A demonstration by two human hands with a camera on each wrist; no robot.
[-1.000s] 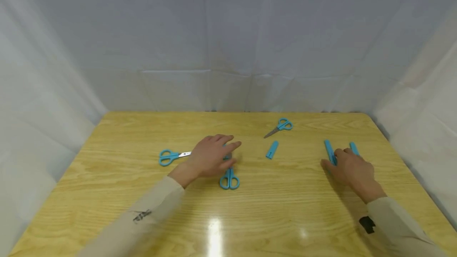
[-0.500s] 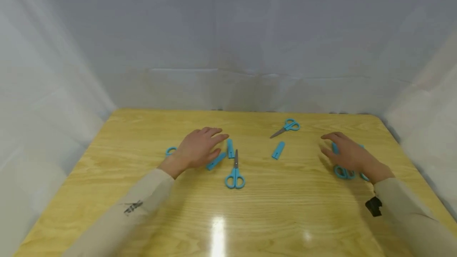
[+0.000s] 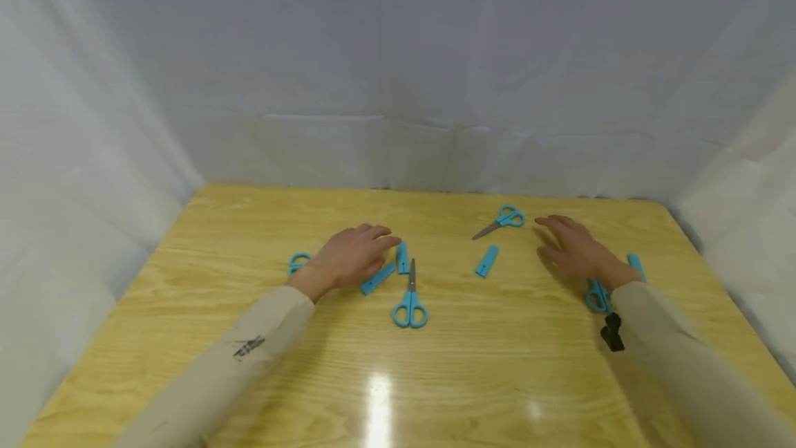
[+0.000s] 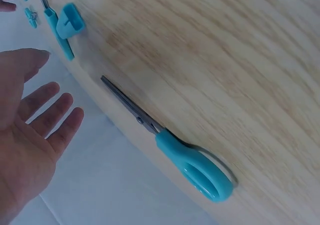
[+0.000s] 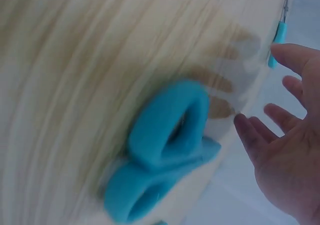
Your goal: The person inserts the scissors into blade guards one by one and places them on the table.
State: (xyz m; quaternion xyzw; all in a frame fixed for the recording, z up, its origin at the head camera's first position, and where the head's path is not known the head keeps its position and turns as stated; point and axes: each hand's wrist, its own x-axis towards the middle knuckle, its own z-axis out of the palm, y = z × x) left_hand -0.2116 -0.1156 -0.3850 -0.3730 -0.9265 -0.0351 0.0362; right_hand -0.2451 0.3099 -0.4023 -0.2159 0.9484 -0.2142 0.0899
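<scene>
Right hand [image 3: 575, 249]: nothing gripped, fingers relaxed.
Left hand [image 3: 348, 256]: nothing held, fingers loose.
Scissors [image 3: 502, 220]: seen on table [image 3: 472, 365] just beside right fingertips; probably light, stiff; best pinched at handles, blades avoided.
Cap [image 3: 488, 261]: lying nearby; likely smooth, slippery.

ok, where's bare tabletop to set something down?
Biggest patch: between left sleeve and right sleeve, nearer than the middle scissors. Also the far-left table corner, beyond the left hand. Crowded: right of that hand, two blue caps by those scissors; at the right sleeve's cuff, blue scissors handles.
</scene>
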